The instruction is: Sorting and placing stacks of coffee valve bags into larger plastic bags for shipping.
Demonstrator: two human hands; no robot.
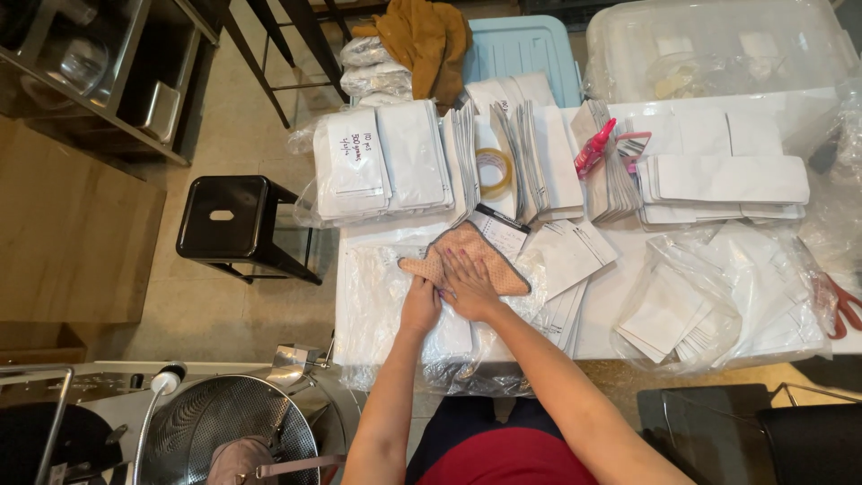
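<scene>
A tan cloth [485, 251] lies crumpled on the white table [620, 287], over clear plastic bags and white pouches. My right hand [469, 286] presses flat on the cloth with fingers spread. My left hand [420, 304] rests beside it, fingers curled at the cloth's left corner; whether it grips the corner I cannot tell. A white pouch with a dark strip [499, 231] lies just behind the cloth. More flat white pouches [566, 256] spread to the right of my hands.
Stacks of white pouches [382, 162] fill the back of the table, with a tape roll [493, 171], a pink spray bottle [594, 148] and red scissors [844, 310] at the right edge. A black stool [224, 216] stands left; a metal drum [224, 431] sits near left.
</scene>
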